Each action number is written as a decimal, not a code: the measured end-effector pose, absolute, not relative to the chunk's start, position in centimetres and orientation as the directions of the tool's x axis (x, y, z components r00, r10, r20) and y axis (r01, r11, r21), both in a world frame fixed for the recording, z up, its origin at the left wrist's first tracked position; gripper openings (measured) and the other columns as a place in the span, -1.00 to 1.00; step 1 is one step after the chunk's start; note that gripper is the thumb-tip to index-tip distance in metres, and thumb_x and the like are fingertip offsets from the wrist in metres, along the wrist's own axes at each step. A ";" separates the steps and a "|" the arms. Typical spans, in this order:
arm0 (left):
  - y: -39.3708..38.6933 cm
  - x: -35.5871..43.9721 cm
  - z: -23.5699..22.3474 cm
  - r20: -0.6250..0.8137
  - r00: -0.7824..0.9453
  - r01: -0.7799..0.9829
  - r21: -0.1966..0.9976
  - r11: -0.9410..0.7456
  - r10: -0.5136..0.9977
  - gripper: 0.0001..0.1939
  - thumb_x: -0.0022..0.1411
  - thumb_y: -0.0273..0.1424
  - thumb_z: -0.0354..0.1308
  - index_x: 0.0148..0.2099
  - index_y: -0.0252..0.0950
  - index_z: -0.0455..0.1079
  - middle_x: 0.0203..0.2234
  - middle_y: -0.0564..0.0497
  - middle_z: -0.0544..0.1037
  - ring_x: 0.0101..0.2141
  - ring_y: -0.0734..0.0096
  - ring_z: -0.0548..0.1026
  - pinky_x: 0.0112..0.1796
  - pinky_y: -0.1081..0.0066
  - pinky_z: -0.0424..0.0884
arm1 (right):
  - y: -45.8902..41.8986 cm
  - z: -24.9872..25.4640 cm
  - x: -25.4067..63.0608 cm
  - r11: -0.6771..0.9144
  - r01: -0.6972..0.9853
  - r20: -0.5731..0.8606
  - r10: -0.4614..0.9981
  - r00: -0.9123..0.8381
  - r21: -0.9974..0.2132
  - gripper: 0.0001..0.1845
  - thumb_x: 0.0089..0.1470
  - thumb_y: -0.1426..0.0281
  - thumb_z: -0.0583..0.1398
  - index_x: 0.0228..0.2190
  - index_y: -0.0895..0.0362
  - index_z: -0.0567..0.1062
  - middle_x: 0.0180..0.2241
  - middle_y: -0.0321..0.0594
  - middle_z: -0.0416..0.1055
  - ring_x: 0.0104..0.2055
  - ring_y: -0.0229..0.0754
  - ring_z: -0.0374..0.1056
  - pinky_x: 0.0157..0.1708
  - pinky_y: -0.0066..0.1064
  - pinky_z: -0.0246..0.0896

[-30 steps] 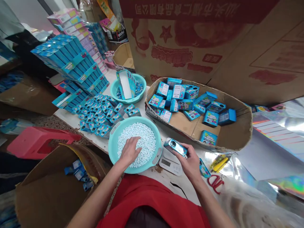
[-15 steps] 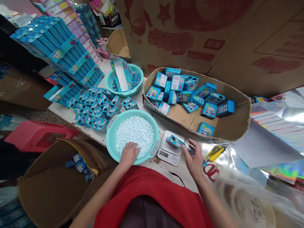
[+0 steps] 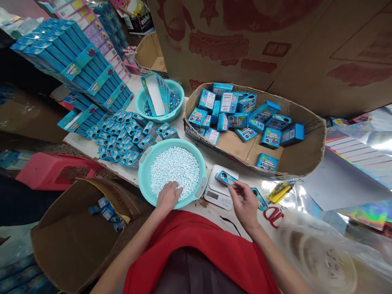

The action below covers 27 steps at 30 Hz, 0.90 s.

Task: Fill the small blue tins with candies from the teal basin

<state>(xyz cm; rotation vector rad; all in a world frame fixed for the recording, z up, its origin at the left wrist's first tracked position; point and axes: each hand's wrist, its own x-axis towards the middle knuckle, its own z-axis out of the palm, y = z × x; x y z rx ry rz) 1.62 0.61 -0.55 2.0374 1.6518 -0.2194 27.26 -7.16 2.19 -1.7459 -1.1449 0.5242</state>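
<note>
A turquoise basin (image 3: 141, 173) full of small white candies (image 3: 176, 167) stands in front of me. My left hand (image 3: 168, 197) is at its near rim, fingers curled down into the candies; the fingertips are partly hidden. To the right, a small blue printed box (image 3: 227, 178) with a round window lies on a white kitchen scale (image 3: 221, 200). My right hand (image 3: 245, 204) pinches the right end of this box between thumb and fingers. Beside that hand, a second blue box (image 3: 259, 199) rests on the table, partly covered by the fingers.
A cut-down carton (image 3: 239, 150) of blue boxes stands behind the scale. Many open blue boxes (image 3: 122, 136) stand left, near stacked display packs (image 3: 73, 69) and another turquoise bowl (image 3: 182, 102). Red scissors (image 3: 273, 217) and a yellow cutter (image 3: 281, 194) lie right. A large carton (image 3: 70, 228) sits lower left.
My right hand has moved left and closed on the end of the box on the scale, uncovering more of the second box. My left hand stays in the candies.
</note>
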 end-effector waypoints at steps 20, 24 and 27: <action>0.0 0.1 -1.2 -0.302 0.339 0.909 0.349 -0.228 0.891 -0.78 0.29 -0.38 -0.05 -0.12 -0.20 0.41 -0.26 -0.04 0.44 -0.17 0.27 0.40 -0.18 0.35 0.31 | -4.9 -2.4 21.6 -0.397 0.139 -0.360 0.904 0.232 -0.907 -0.68 -0.14 0.16 0.20 -0.40 0.07 0.25 -0.60 -0.39 0.29 -0.64 -0.18 0.27 -0.66 -0.31 0.28; 0.3 -0.4 -1.3 -0.285 0.345 0.882 0.425 -0.205 0.894 -0.77 0.27 -0.41 -0.05 -0.13 -0.18 0.42 -0.29 -0.02 0.44 -0.22 0.29 0.43 -0.19 0.35 0.33 | -7.1 -1.4 21.5 -0.415 0.022 -0.403 0.893 0.199 -0.909 -0.57 -0.12 0.00 0.18 -0.40 0.08 0.26 -0.54 -0.33 0.35 -0.59 -0.16 0.37 -0.64 -0.30 0.35; 0.9 -0.5 -1.2 -0.264 0.260 0.778 0.627 -0.039 0.929 -0.84 0.19 -0.37 0.04 -0.22 -0.19 0.43 -0.37 0.03 0.45 -0.29 0.33 0.44 -0.24 0.38 0.34 | -8.6 0.6 23.2 -0.408 -0.030 -0.404 0.885 0.230 -0.912 -0.55 -0.04 -0.01 0.17 -0.32 0.12 0.34 -0.43 -0.24 0.41 -0.53 -0.17 0.42 -0.54 -0.29 0.40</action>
